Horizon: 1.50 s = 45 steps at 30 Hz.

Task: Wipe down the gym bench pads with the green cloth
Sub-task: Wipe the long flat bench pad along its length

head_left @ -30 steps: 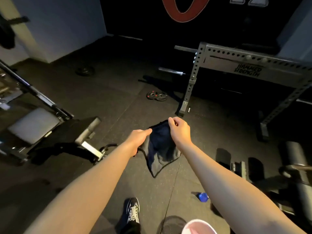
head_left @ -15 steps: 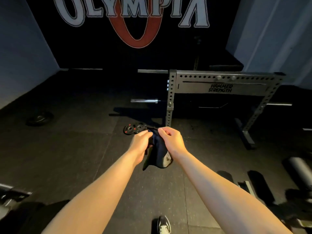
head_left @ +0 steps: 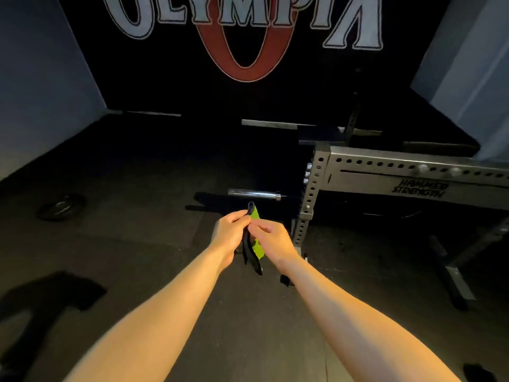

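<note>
Both my arms reach out over the dark rubber floor. The green cloth (head_left: 258, 245) hangs folded between my hands, bright green on one lit face and dark on the folds below. My left hand (head_left: 230, 230) pinches its upper edge with thumb and fingers. My right hand (head_left: 271, 235) holds the cloth from the right side, fingers curled against it. No bench pad shows in this view.
A grey Hammer Strength rack frame (head_left: 385, 175) stands at the right, its upright post close to my right hand. A barbell sleeve (head_left: 254, 193) lies on the floor just beyond my hands. A weight plate (head_left: 61, 206) lies at far left. Dark wall with a logo behind.
My head has tilted up and turned, so the benches and my shoe left the view. My hands drew together, folding the spread cloth into a narrow strip with its green side showing.
</note>
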### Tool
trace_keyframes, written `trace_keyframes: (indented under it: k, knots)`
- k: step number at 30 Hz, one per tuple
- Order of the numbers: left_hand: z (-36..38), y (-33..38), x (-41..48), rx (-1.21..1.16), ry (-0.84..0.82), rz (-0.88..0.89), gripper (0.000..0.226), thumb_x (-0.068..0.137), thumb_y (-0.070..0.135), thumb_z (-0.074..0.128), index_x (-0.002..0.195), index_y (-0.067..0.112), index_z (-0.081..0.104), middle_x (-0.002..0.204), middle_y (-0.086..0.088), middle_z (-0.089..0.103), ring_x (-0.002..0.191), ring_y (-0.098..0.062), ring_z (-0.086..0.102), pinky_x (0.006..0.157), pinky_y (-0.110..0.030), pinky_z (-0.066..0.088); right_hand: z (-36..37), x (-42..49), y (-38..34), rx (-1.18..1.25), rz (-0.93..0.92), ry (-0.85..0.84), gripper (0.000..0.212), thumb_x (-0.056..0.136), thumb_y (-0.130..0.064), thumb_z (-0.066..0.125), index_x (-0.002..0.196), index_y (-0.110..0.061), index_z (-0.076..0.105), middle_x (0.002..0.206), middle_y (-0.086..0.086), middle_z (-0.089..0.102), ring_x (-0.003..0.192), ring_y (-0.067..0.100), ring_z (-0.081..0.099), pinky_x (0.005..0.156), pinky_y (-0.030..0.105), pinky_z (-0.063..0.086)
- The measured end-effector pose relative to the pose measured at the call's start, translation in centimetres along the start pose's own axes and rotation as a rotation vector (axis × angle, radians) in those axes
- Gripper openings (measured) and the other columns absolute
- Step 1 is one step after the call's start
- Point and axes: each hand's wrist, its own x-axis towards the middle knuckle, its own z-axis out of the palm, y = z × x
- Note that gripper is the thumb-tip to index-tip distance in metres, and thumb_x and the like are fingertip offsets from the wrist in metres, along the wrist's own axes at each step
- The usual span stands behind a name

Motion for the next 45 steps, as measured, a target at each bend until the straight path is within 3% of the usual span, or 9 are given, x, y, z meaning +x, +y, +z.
trace_keyframes:
  k: [8, 11, 14, 17, 24, 31, 37, 42, 45]
  knots:
    - [-11.9, 2.5, 18.7, 0.095, 0.06, 0.089, 0.027, 0.1, 0.009, 0.047, 0.107, 0.02, 0.071, 0.102, 0.007, 0.069, 0.089, 0.001, 0.06, 0.067, -0.01, 0.045, 8.8, 21.9, -0.8, -0.008, 0.026, 0.16, 0.031, 0.088, -0.007, 0.063, 0.114, -0.023, 0.058, 0.093, -0.002, 0.062, 0.08, 0.009, 0.058, 0.071, 0.029, 0.049]
    - [-18.9, 3.6, 26.3, 0.14, 0.031, 0.092, 0.03, 0.098, 0.013, 0.047, 0.097, 0.026, 0.074, 0.099, 0.003, 0.072, 0.095, -0.014, 0.065, 0.076, -0.024, 0.049, 15.0, 30.7, -1.7, 0.02, 0.091, 0.072, 0.058, 0.086, -0.007, 0.063, 0.138, -0.026, 0.046, 0.122, -0.01, 0.055, 0.112, 0.008, 0.054, 0.094, 0.032, 0.05]
    - [-25.4, 4.8, 32.8, 0.157, -0.021, 0.105, 0.032, 0.098, 0.012, 0.049, 0.094, 0.027, 0.077, 0.097, 0.0, 0.075, 0.094, -0.022, 0.069, 0.081, -0.038, 0.054, 20.1, 37.3, -3.6, 0.121, 0.194, -0.011, 0.028, 0.086, -0.008, 0.059, 0.109, -0.02, 0.067, 0.102, 0.001, 0.074, 0.095, 0.022, 0.069, 0.077, 0.029, 0.053]
    - [-32.2, 6.9, 40.2, 0.106, 0.018, 0.141, 0.029, 0.098, 0.008, 0.055, 0.108, 0.026, 0.074, 0.104, 0.005, 0.072, 0.103, -0.014, 0.066, 0.086, -0.025, 0.051, 24.9, 44.6, -6.4, 0.188, 0.206, 0.018, 0.012, 0.091, -0.013, 0.059, 0.094, -0.015, 0.07, 0.094, 0.008, 0.076, 0.087, 0.022, 0.07, 0.074, 0.032, 0.052]
    - [-40.3, 8.3, 54.8, -0.216, -0.136, -0.118, 0.049, 0.092, 0.043, 0.068, 0.136, 0.031, 0.051, 0.129, 0.004, 0.066, 0.117, -0.013, 0.064, 0.099, -0.039, 0.05, 31.3, 59.0, -11.1, 0.583, 0.236, 0.04, 0.023, 0.102, -0.018, 0.051, 0.114, -0.006, 0.068, 0.108, 0.016, 0.073, 0.095, 0.023, 0.071, 0.08, 0.035, 0.058]
    - [-45.0, 8.2, 74.5, -0.092, -0.06, -0.162, 0.049, 0.081, 0.036, 0.078, 0.115, 0.06, 0.054, 0.124, -0.007, 0.063, 0.11, -0.025, 0.067, 0.101, -0.052, 0.051, 34.8, 77.6, -10.0, 0.677, 0.321, 0.163, 0.016, 0.103, -0.022, 0.05, 0.114, -0.017, 0.062, 0.107, 0.007, 0.073, 0.097, 0.02, 0.072, 0.075, 0.036, 0.058]
    - [-46.4, 14.4, 90.0, 0.067, -0.229, -0.053, 0.033, 0.098, 0.021, 0.063, 0.113, 0.05, 0.064, 0.122, -0.003, 0.064, 0.111, -0.02, 0.066, 0.094, -0.042, 0.056, 35.5, 92.3, -10.1, 0.602, 0.458, 0.052, 0.066, 0.085, 0.005, 0.06, 0.131, -0.042, 0.051, 0.119, -0.001, 0.069, 0.108, 0.019, 0.066, 0.087, 0.044, 0.058]
    - [-45.6, 19.2, 101.5, 0.336, -0.5, -0.017, 0.051, 0.091, 0.004, 0.066, 0.12, 0.046, 0.066, 0.124, 0.005, 0.067, 0.109, -0.012, 0.067, 0.097, -0.034, 0.054, 32.3, 101.8, -11.1, 0.559, 0.511, 0.362, 0.06, 0.086, 0.002, 0.064, 0.129, -0.031, 0.038, 0.12, 0.012, 0.062, 0.101, 0.026, 0.066, 0.089, 0.046, 0.057]
    - [-43.4, 21.3, 107.7, 0.484, -0.63, 0.047, 0.061, 0.089, -0.002, 0.066, 0.134, 0.038, 0.058, 0.117, 0.007, 0.069, 0.099, -0.006, 0.069, 0.08, -0.015, 0.054, 29.4, 106.0, -11.4, 0.545, 0.406, 0.474, 0.069, 0.086, 0.007, 0.064, 0.129, -0.04, 0.038, 0.116, 0.01, 0.06, 0.098, 0.027, 0.066, 0.085, 0.044, 0.059]
